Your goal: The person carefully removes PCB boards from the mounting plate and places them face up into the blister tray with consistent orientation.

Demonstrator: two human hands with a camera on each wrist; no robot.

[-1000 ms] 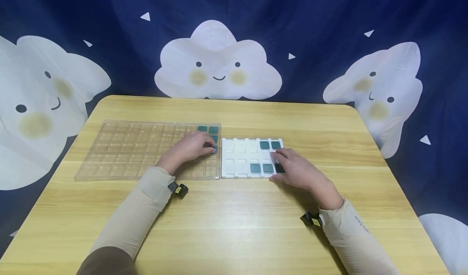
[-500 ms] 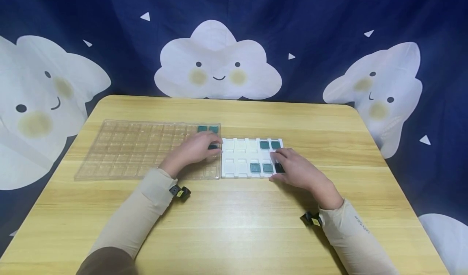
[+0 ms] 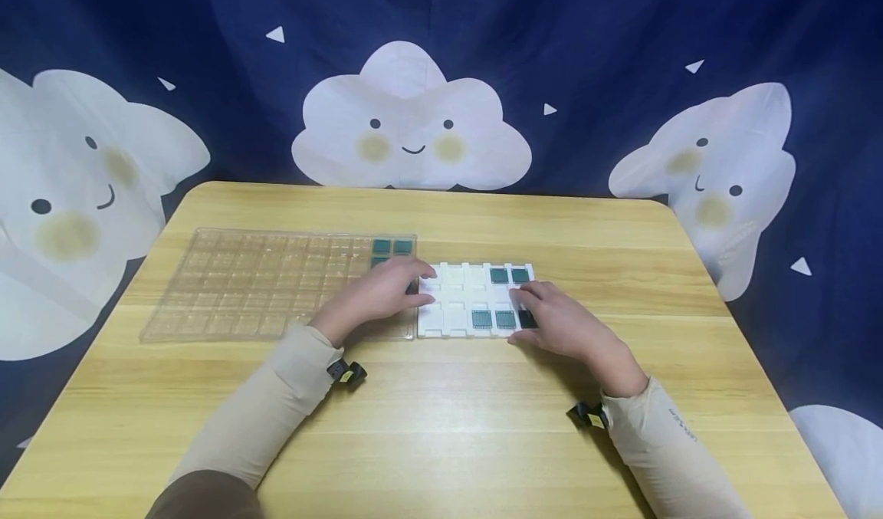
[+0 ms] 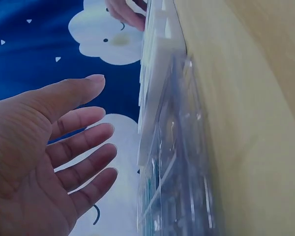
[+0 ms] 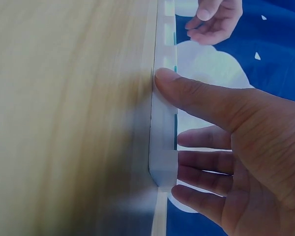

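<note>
My left hand (image 3: 382,293) hovers over the seam between a clear compartment tray (image 3: 276,289) and a white tray (image 3: 451,293). Its thumb and fingers are spread with nothing between them, as the palm (image 4: 24,196) shows in the left wrist view. Green square chips (image 3: 403,247) sit in the far right corner of the clear tray, some partly covered by this hand. At the white tray's right end, my right hand (image 3: 559,320) holds the tray, thumb against its front side and fingers over the top. More green chips (image 3: 505,319) lie in the white tray's pockets, one partly under the right hand.
Both trays lie end to end on a wooden table (image 3: 441,427). A dark blue cloth (image 3: 586,28) with white clouds hangs behind the table's far edge. Small black cameras (image 3: 348,373) are strapped at both wrists.
My left hand has come away from a chip in the clear tray. It has shifted right and towards me, and its fingers have spread apart. The right hand stays put.
</note>
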